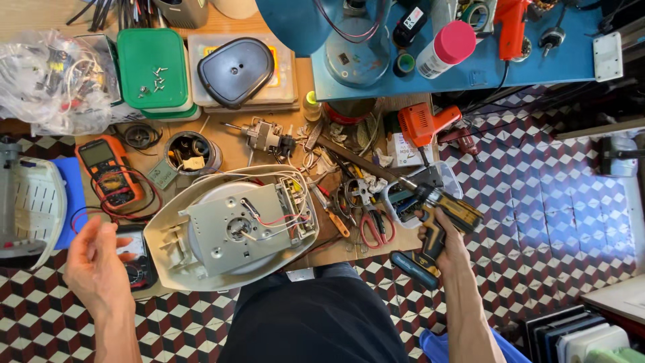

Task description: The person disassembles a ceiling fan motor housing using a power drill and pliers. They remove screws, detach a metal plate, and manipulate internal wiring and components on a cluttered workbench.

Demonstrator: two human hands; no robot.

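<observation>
Workbench (222, 144): cordless drill (440, 215) within right fingers (430, 232).

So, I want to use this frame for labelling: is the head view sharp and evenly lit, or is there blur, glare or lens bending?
Head view: bright, even light with soft shadows; left hand slightly motion-blurred; drill in the right hand sharp; mild glare on the plastic bag; wide-angle bending at the edges.

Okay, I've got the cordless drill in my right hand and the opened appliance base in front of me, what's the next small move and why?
Probably bring the drill over to the grey metal plate in the opened base. The right hand holds it off to the side above the clutter, tip pointing away, while the left hand is open and empty beside the base, free to steady it first.
</observation>
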